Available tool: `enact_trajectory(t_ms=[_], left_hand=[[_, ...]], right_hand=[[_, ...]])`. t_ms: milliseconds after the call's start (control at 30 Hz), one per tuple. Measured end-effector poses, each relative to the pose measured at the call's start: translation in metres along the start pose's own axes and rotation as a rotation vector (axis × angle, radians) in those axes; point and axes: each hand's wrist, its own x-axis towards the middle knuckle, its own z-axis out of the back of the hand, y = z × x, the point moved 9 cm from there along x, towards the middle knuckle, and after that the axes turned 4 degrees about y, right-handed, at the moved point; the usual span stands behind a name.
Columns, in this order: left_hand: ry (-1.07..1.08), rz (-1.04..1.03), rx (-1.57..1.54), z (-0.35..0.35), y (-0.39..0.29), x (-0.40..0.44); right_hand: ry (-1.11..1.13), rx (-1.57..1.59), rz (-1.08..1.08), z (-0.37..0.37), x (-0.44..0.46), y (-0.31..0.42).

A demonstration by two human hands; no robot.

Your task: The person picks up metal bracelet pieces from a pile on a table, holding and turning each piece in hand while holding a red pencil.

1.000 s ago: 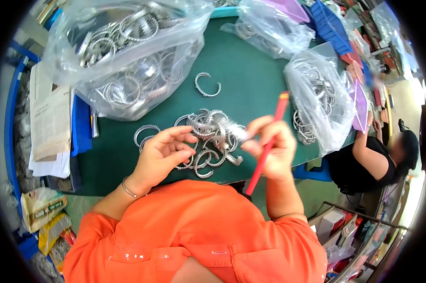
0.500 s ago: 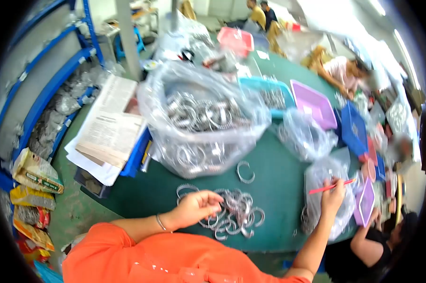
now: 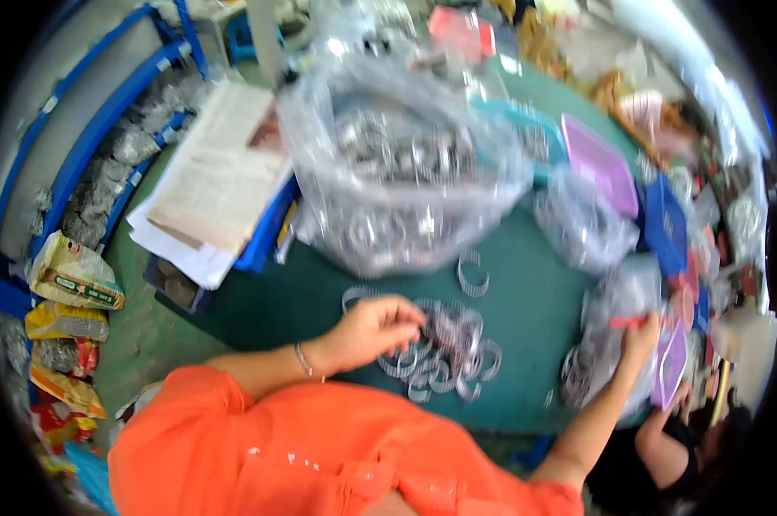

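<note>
Loosely curled, my left hand (image 3: 375, 329) hovers at the left edge of a loose pile of silver bangles (image 3: 453, 344), its fingers apart and nothing visible between them. My right hand (image 3: 639, 340) grips a red pen (image 3: 626, 322), blurred by motion, over a clear plastic bag (image 3: 599, 344) on the right of the green table. Bangles show through that bag's left side. One single open bangle (image 3: 472, 275) lies above the pile. Behind it stands a large clear bag (image 3: 380, 245) full of bangles.
Papers (image 3: 208, 172) rest on a blue holder at the left. A teal basket (image 3: 556, 155), a purple tray (image 3: 608, 168) and a blue tray (image 3: 666, 215) line the far right. Another person's arm (image 3: 663, 443) is at the lower right. Blue shelving (image 3: 87, 138) stands left.
The camera view has shifted, so the table and bags appear higher and further right. My left hand sits slightly further left against the pile. The pen remains in my right hand.
</note>
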Motion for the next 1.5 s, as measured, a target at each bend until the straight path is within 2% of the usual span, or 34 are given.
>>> enact_trajectory(t_ms=[33,67,100,167,233,300,367,433,567,633,700,733,767,833,900,967,1100,1200,1367,1500], left_hand=[[0.009,0.004,-0.008,-0.002,-0.001,0.001],[0.018,-0.004,-0.021,-0.004,-0.001,0.002],[0.016,-0.002,-0.014,-0.004,-0.004,0.002],[-0.016,0.008,0.007,0.000,-0.001,0.000],[-0.051,0.030,0.020,0.003,0.000,-0.002],[-0.049,0.029,0.007,0.002,0.001,-0.002],[-0.030,0.032,0.019,-0.001,0.000,-0.002],[-0.035,0.032,0.010,-0.001,-0.001,-0.004],[-0.062,-0.033,0.035,0.005,-0.004,-0.007],[-0.074,-0.050,0.052,0.008,-0.001,-0.007],[-0.129,-0.236,0.162,0.014,-0.014,-0.005],[-0.099,-0.273,0.291,0.012,-0.020,-0.004],[-0.091,-0.261,0.289,0.008,-0.025,-0.001],[-0.042,-0.313,0.378,-0.010,-0.043,0.000],[0.069,-0.197,0.312,-0.017,-0.031,0.005],[0.100,-0.020,0.116,-0.016,-0.010,0.007],[0.058,0.099,0.128,-0.010,0.001,0.002],[-0.007,0.150,0.135,-0.003,0.008,-0.001],[0.010,0.171,0.120,-0.004,0.014,-0.002],[0.037,0.173,0.113,-0.009,0.014,-0.002]], right_hand=[[0.153,-0.037,-0.055,-0.005,0.000,0.011],[0.123,-0.080,-0.016,-0.009,0.000,0.013],[0.090,-0.113,-0.062,0.007,-0.002,0.046],[-0.247,0.009,0.290,0.037,-0.016,0.113],[-0.150,0.376,0.331,0.030,-0.035,0.163],[0.379,0.780,0.254,-0.026,-0.059,0.206],[0.721,0.923,0.407,-0.059,-0.090,0.261],[0.872,0.890,0.342,-0.101,-0.108,0.271],[0.987,0.956,0.204,-0.144,-0.116,0.253],[0.814,1.202,0.041,-0.122,-0.105,0.245],[0.858,1.595,-0.220,-0.101,-0.114,0.247],[0.880,1.723,-0.267,-0.088,-0.121,0.253],[0.899,1.853,-0.317,-0.075,-0.131,0.260],[0.970,1.928,-0.318,-0.057,-0.150,0.272],[1.026,2.003,-0.412,-0.047,-0.165,0.279],[1.011,1.970,-0.486,-0.047,-0.175,0.272],[0.885,1.819,-0.560,-0.049,-0.186,0.254],[0.669,1.670,-0.366,-0.036,-0.176,0.236],[0.649,1.649,-0.341,-0.032,-0.181,0.232],[0.835,1.537,-0.392,-0.035,-0.195,0.250]])
